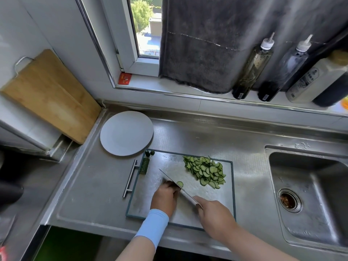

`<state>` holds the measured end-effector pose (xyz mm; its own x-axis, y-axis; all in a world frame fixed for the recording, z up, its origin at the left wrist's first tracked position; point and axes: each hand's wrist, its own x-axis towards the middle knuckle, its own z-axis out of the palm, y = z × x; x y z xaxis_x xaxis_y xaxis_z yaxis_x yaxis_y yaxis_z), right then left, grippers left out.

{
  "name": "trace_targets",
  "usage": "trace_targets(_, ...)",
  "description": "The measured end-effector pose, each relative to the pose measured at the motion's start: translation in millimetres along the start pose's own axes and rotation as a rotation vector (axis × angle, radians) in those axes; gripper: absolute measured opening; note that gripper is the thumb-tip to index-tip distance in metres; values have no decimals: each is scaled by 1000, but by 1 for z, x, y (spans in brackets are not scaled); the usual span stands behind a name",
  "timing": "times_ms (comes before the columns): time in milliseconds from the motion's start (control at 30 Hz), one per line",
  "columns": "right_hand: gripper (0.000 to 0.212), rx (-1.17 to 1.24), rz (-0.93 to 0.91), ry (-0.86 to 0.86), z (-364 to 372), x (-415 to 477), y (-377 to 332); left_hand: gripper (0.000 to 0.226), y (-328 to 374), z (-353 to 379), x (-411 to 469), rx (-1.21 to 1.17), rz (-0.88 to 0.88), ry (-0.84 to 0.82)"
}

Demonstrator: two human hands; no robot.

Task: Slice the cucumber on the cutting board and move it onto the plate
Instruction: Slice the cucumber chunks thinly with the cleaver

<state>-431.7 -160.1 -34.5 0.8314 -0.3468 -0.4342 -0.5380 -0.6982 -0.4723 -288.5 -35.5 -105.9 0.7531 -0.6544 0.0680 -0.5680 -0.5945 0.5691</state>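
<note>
Head view, then: where are your hands?

— Both over the cutting board [150, 204]. Your right hand [214, 215] has its fingers wrapped around the handle of the knife [175, 184]. Your left hand [165, 196] sits curled, knuckles up, against the left face of the blade, with a pale blue sleeve [152, 227] at the wrist.

— Which way does the blade run?

— Its long axis goes diagonally, from your right hand at the near right up to the tip at the far left, toward the board's metal handle [130, 178].

— And the cucumber?

— Most of it is already cut. A heap of slices [206, 172] lies on the far right part of the board, the heap stretched from far left to near right. One loose slice [180, 183] rests just beside the right face of the blade. Whatever uncut piece is left is hidden under your left fingers, so you cannot tell its direction, nor exactly what those fingers press on.

— Anything else on the board?

— Two small dark green end pieces [149, 153] stand at the far left corner.

— The plate?

— The plate [126, 133] sits on the steel counter [188, 132] just beyond the board's far left corner, its near edge overlapping the board's corner, no slices on it. The sink [308, 187] is off to your right.
</note>
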Motion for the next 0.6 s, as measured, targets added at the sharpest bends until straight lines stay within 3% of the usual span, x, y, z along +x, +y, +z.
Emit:
trace_targets(300,18,24,20,-41,0,13,-9,17,-5,6,-1,-31,-23,9)
trace_targets(600,40,-2,4,-48,1,38,-23,19,-5,7,-3,-3,-3,22)
